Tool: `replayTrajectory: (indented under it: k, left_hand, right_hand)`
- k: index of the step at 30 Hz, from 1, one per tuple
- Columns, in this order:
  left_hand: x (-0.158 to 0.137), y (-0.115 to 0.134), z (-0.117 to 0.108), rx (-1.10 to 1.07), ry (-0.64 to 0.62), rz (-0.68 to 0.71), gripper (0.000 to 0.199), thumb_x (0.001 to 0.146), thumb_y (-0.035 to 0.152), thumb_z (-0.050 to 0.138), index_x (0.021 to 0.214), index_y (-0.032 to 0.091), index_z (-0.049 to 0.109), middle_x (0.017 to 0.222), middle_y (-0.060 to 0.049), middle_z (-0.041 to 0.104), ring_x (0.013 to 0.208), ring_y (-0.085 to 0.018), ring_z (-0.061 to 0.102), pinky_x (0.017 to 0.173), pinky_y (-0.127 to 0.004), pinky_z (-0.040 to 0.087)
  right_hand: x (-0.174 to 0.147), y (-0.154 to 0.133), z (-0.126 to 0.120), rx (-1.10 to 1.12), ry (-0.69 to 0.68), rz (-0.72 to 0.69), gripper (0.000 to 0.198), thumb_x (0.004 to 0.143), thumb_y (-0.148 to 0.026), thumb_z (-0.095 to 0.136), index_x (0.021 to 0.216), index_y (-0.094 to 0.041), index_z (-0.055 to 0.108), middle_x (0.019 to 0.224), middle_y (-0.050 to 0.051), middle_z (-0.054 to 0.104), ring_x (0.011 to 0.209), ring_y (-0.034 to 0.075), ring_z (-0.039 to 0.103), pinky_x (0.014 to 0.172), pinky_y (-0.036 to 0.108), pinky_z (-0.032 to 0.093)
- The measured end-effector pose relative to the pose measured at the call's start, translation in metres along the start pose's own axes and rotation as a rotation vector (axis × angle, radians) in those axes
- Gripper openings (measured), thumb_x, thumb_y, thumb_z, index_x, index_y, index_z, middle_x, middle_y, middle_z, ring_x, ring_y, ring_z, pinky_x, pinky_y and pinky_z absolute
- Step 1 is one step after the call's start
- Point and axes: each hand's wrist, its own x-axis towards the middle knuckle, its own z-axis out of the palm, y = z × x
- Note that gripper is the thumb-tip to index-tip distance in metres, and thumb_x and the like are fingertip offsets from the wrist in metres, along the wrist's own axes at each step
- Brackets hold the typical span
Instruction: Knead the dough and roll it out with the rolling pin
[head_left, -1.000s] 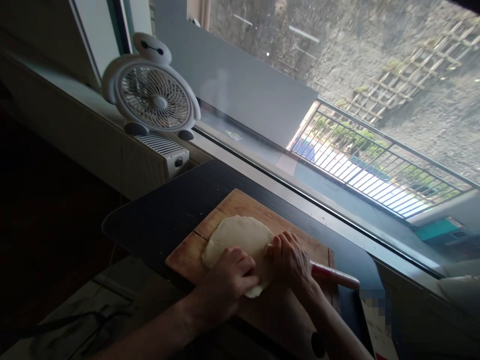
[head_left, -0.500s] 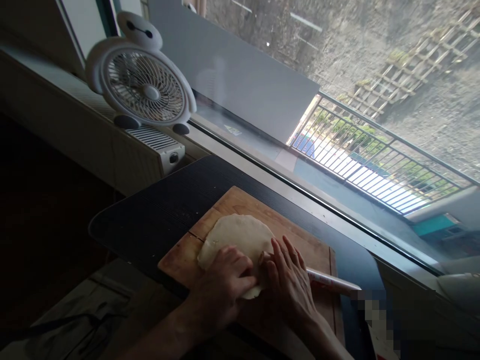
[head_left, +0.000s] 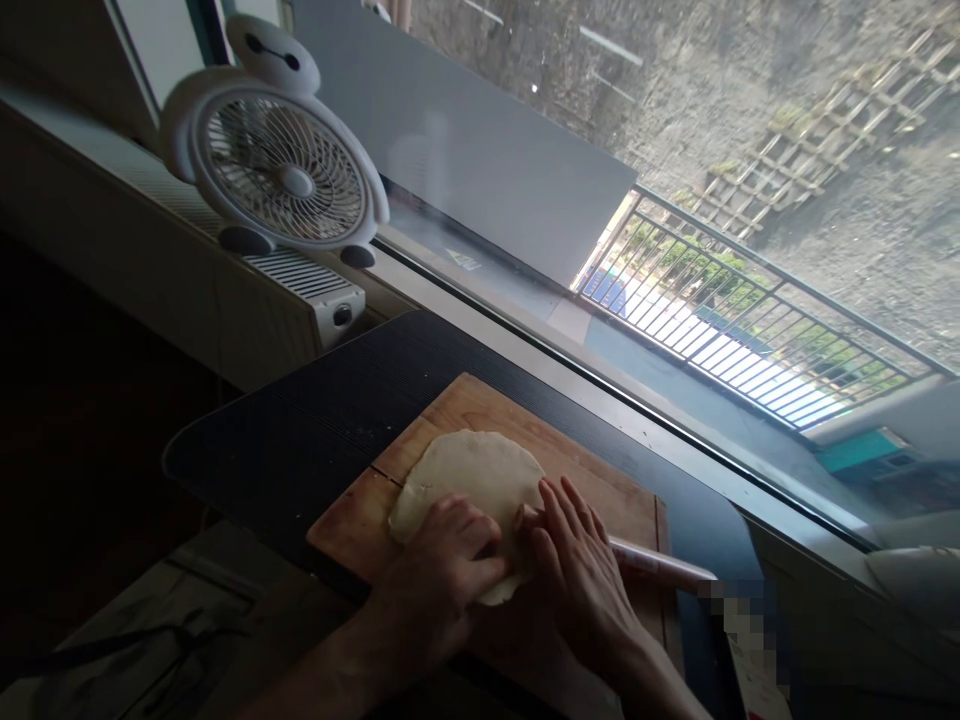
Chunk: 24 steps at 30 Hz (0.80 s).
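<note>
Left hand (head_left: 450, 555) curled on dough (head_left: 472, 465), lower centre, grip unclear, right hand (head_left: 581, 570) unclenched, flat over rolling pin (head_left: 661, 563), worktop (head_left: 300, 430) margin beyond board (head_left: 349, 525), centre-left

Pale round dough sheet (head_left: 472, 470) under left hand (head_left: 450, 560): matt, smooth. Long tan rolling pin (head_left: 660, 563), seemingly wooden, under right hand (head_left: 581, 570): smooth, glossy highlight. Brown rectangular wooden board (head_left: 630, 508) beneath both: low sheen. Black rounded-corner tabletop (head_left: 300, 425) past left hand: finely grained.
</note>
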Motion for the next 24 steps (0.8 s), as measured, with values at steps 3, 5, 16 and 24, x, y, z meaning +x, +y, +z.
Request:
replayTrajectory:
  k: [3, 5, 16, 24]
  left_hand:
    - [0.0, -0.001, 0.001, -0.01, 0.014, 0.003, 0.017, 0.081, 0.021, 0.056, 0.095, 0.025, 0.065, 0.09, -0.002, 0.054, 0.092, -0.019, 0.046, 0.101, -0.047, 0.027]
    - [0.0, -0.003, 0.004, -0.008, 0.034, 0.017, 0.018, 0.079, 0.02, 0.059, 0.095, 0.025, 0.065, 0.09, -0.002, 0.054, 0.092, -0.019, 0.046, 0.101, -0.047, 0.027]
    - [-0.001, -0.001, 0.001, -0.014, 0.025, -0.002, 0.019, 0.077, 0.019, 0.062, 0.094, 0.025, 0.065, 0.09, -0.001, 0.054, 0.092, -0.018, 0.046, 0.103, -0.047, 0.026]
    - [-0.001, -0.001, 0.008, -0.023, 0.059, -0.005, 0.025, 0.07, 0.013, 0.064, 0.093, 0.023, 0.064, 0.087, -0.001, 0.053, 0.09, -0.018, 0.046, 0.103, -0.048, 0.026]
  right_hand:
    - [0.007, 0.011, -0.001, -0.031, -0.004, 0.03, 0.047, 0.098, -0.037, 0.022, 0.14, -0.021, 0.036, 0.147, 0.002, 0.033, 0.14, 0.021, 0.013, 0.111, 0.042, 0.02]
    - [0.046, 0.026, -0.005, -0.054, 0.008, 0.12, 0.047, 0.098, -0.039, 0.019, 0.136, -0.023, 0.043, 0.147, 0.003, 0.033, 0.14, 0.024, 0.014, 0.109, 0.047, 0.021]
    - [0.023, 0.021, -0.004, 0.007, -0.018, -0.025, 0.044, 0.097, -0.036, 0.025, 0.139, -0.027, 0.036, 0.144, 0.0, 0.038, 0.14, 0.022, 0.016, 0.108, 0.043, 0.026]
    - [0.109, 0.047, -0.01, 0.008, 0.02, 0.26, 0.047, 0.098, -0.043, 0.017, 0.13, -0.027, 0.048, 0.144, 0.005, 0.037, 0.138, 0.029, 0.019, 0.104, 0.052, 0.027]
